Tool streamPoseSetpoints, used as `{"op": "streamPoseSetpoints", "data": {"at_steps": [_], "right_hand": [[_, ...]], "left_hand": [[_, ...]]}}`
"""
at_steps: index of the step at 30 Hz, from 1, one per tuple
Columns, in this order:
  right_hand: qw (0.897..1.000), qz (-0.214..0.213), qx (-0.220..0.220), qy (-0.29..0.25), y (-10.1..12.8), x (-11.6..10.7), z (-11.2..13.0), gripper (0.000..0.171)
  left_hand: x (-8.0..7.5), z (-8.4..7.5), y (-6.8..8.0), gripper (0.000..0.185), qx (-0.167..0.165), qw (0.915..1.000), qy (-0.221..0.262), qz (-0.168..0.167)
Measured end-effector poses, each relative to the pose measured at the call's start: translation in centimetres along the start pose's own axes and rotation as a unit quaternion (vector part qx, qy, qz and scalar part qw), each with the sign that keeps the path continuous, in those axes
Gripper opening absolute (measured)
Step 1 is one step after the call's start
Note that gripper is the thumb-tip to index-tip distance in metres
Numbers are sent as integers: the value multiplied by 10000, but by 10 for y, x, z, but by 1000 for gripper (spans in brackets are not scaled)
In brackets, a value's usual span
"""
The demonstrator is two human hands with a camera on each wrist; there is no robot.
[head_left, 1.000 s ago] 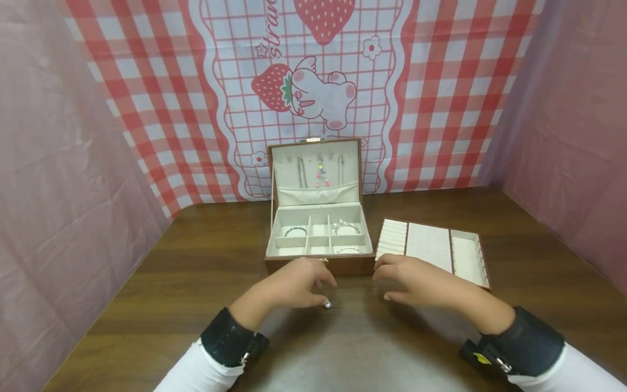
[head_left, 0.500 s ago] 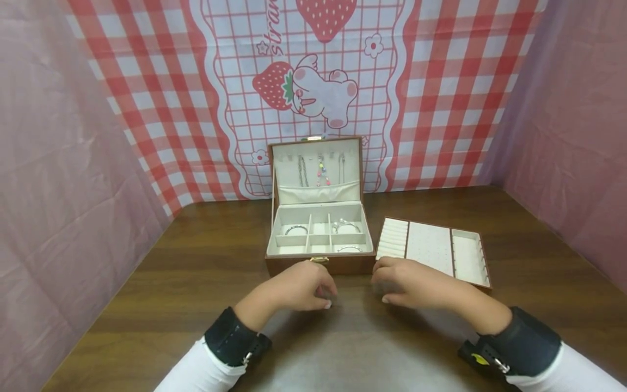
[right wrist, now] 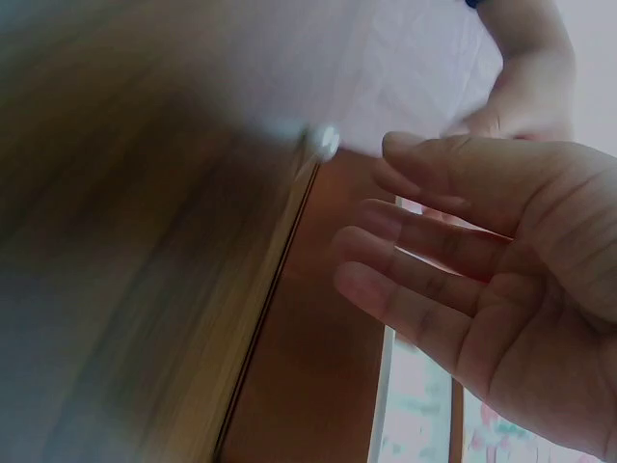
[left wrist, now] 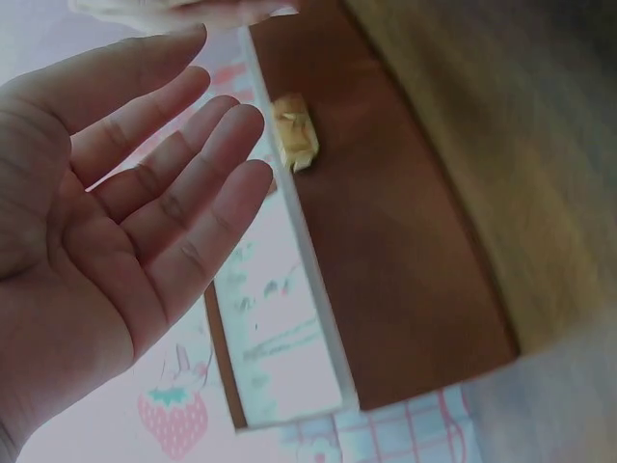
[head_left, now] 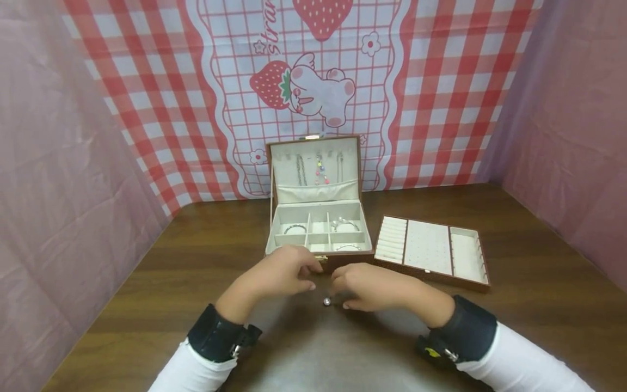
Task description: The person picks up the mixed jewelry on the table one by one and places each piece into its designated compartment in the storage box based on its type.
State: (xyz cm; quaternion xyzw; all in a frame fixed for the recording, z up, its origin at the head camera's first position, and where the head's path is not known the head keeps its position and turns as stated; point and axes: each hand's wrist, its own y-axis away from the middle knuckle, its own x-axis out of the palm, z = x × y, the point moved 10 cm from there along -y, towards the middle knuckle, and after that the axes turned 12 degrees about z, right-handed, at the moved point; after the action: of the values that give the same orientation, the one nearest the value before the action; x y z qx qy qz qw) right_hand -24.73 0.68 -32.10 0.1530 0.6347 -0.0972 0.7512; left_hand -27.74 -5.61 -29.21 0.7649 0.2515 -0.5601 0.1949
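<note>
An open brown jewellery box (head_left: 343,262) with a cream lining stands mid-table, bracelets in its compartments and necklaces hanging in its lid. A small pearly bead (head_left: 326,301) lies on the table in front of it. My left hand (head_left: 294,270) hovers at the box's front, close to the gold clasp (left wrist: 294,130), palm open and holding nothing. My right hand (head_left: 362,287) hovers just right of the bead (right wrist: 323,142), its fingers relaxed and empty. I cannot tell whether either hand touches the bead.
A removable cream tray (head_left: 431,251) with ring rolls and side slots lies to the right of the box. The wooden table (head_left: 147,283) is walled in by pink cloth at both sides and a red checked strawberry backdrop (head_left: 313,81) behind.
My right hand has moved left, from in front of the tray to beside the bead. My left hand has shifted slightly up towards the box front, leaving the bead uncovered.
</note>
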Motion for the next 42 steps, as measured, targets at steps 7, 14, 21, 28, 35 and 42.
{"op": "streamPoseSetpoints", "data": {"at_steps": [7,14,21,28,35,42], "right_hand": [[9997,175,-33,152,-32,4,13,20],[9992,312,132,216,-40,7,9,20],[9995,297,30,136,-41,10,7,18],[9995,318,91,-16,-41,12,5,18],[9996,258,75,-32,-37,8,4,18],[9996,-185,-231,-30,-20,-12,3,17]], "left_hand": [[-20,10,12,24,5,9991,-78,-425],[-26,14,16,21,-49,9988,63,-483],[-26,15,16,21,-162,9988,51,-455],[-25,15,16,21,-159,9988,55,-457],[-21,13,14,21,-28,9988,18,-482],[-21,28,9,19,-895,9895,-921,-664]]}}
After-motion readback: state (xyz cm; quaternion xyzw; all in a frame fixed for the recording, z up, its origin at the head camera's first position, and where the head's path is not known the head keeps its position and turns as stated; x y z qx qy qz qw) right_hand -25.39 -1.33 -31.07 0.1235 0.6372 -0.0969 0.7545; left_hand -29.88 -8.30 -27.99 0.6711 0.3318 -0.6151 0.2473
